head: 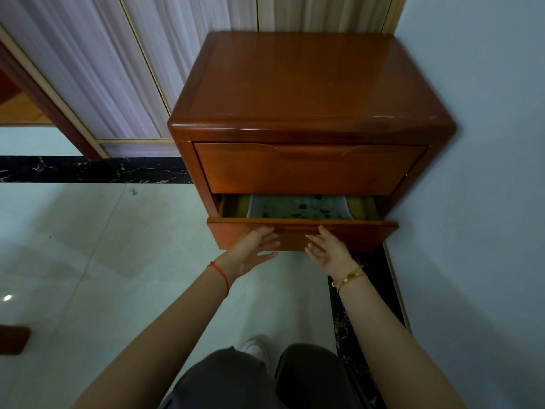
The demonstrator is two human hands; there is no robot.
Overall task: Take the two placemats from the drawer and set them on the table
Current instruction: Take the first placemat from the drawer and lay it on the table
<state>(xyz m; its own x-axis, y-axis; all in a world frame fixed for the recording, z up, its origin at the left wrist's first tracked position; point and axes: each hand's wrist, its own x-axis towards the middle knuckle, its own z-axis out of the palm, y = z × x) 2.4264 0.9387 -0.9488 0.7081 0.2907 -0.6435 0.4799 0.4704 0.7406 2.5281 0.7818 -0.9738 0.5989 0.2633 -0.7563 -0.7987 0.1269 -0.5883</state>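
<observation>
A reddish wooden cabinet (309, 84) stands against the pale wall. Its lower drawer (354, 234) is pulled partly out. Inside lies a pale placemat (298, 206) with a green leafy print; only its near strip shows, and a second one cannot be told apart. My left hand (253, 250) and my right hand (327, 249) hover in front of the drawer's front panel, fingers spread, fingertips at its upper edge. Neither hand holds anything.
The upper drawer (309, 169) is closed. White floor tiles (88, 246) spread to the left, with a black marble strip (88, 169) along the curtain (103, 54). My knees (265, 379) are below. A dark wooden piece (13, 339) sits at the left edge.
</observation>
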